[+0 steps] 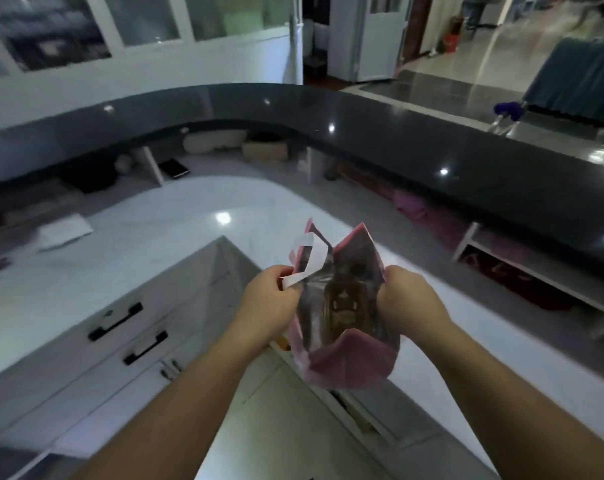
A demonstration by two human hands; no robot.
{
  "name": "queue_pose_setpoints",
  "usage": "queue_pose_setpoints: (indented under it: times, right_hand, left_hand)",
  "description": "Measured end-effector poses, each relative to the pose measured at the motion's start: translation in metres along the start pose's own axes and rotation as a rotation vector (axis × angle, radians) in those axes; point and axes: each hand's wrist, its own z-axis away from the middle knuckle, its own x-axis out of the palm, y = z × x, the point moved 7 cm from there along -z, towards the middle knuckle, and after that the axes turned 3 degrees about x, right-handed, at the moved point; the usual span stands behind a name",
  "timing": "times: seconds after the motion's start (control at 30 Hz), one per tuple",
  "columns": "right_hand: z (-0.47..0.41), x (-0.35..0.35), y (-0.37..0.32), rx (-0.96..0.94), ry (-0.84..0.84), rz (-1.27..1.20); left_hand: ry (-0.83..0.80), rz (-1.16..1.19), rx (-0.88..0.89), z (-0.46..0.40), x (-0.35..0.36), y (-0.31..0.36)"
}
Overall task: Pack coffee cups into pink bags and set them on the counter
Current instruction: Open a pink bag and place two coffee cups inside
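I hold a pink bag (349,362) in the air in front of me, its mouth spread wide. My left hand (269,299) pinches the bag's left rim together with a white paper handle strip (309,261). My right hand (409,299) grips the right rim. Inside the bag a brown coffee cup (343,306) shows, seen from above. The dark grey raised counter (397,140) curves across the view beyond the bag.
A white marble worktop (175,216) lies below and to the left, with a white paper (64,232) on it. White cabinet drawers with black handles (115,322) sit under it. Pink bags (414,206) lie on shelves beneath the grey counter.
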Motion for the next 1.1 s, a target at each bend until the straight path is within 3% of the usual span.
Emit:
queue_pose_setpoints:
  times: [0.47, 0.6, 1.1]
  right_hand:
    - [0.033, 0.138, -0.330, -0.548, -0.124, 0.040]
    - [0.038, 0.178, -0.411, -0.658, -0.225, 0.114]
    - [0.008, 0.283, -0.662, -0.917, -0.471, 0.030]
  left_hand:
    - [0.434, 0.080, -0.251, 0.077, -0.285, -0.168]
    - [0.554, 0.098, -0.324, 0.089, -0.341, -0.204]
    - [0.915, 0.007, -0.547, 0.059, -0.507, -0.281]
